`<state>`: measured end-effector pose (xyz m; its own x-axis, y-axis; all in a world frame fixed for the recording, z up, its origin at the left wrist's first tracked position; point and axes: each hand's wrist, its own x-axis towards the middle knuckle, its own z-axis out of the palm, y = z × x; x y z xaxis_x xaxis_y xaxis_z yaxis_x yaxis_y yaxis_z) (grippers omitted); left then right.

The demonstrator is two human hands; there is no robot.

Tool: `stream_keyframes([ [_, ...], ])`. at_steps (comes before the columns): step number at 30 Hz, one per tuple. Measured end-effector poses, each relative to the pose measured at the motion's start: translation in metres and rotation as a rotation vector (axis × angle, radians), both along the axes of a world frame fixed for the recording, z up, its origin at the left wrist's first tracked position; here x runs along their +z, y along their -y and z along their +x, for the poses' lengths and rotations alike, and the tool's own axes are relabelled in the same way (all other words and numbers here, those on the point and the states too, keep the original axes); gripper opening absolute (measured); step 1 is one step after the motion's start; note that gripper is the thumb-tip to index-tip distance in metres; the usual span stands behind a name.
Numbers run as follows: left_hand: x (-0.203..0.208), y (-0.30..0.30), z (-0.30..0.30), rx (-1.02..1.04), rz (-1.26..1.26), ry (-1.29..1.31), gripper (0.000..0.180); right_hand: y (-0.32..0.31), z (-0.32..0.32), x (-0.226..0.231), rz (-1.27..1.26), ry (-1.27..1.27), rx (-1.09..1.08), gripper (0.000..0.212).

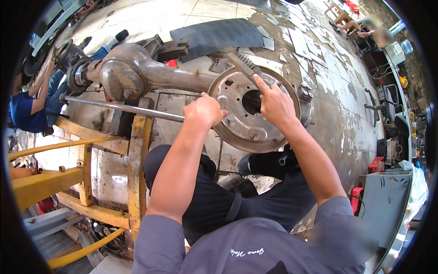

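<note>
While our right hand (276,106) closes round the handle of a wire brush (243,64), forefinger stretched along it and bristles at the upper rim of the round backing plate (242,119) on the end of the rusty axle housing (137,75) lying across the yellow stand (137,155), our left hand (204,109) is fisted against the plate's left edge, so we judge ourselves mid-scrub, with firm strokes toward the centre hole needed next. For packaging, we see only a red crate (377,163) at the right and a white plastic sheet (417,182) over a grey cabinet (388,201).
</note>
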<state>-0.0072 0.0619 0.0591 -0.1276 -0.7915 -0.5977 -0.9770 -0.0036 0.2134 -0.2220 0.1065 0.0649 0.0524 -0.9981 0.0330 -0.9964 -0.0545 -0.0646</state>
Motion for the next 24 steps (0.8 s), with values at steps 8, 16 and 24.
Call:
stream_keyframes([
  [8, 0.004, 0.01, -0.001, -0.131, 0.066, -0.028, 0.069, -0.002, 0.004, 0.003, -0.108, 0.117, 0.0, 0.065],
  [16, 0.003, 0.009, 0.0, -0.086, 0.05, -0.022, 0.068, 0.002, -0.013, 0.029, 0.106, 0.633, -0.107, 0.061],
  [24, 0.007, 0.013, -0.008, -0.11, 0.073, 0.01, 0.067, 0.032, 0.009, -0.016, -0.007, 0.242, -0.071, 0.059],
])
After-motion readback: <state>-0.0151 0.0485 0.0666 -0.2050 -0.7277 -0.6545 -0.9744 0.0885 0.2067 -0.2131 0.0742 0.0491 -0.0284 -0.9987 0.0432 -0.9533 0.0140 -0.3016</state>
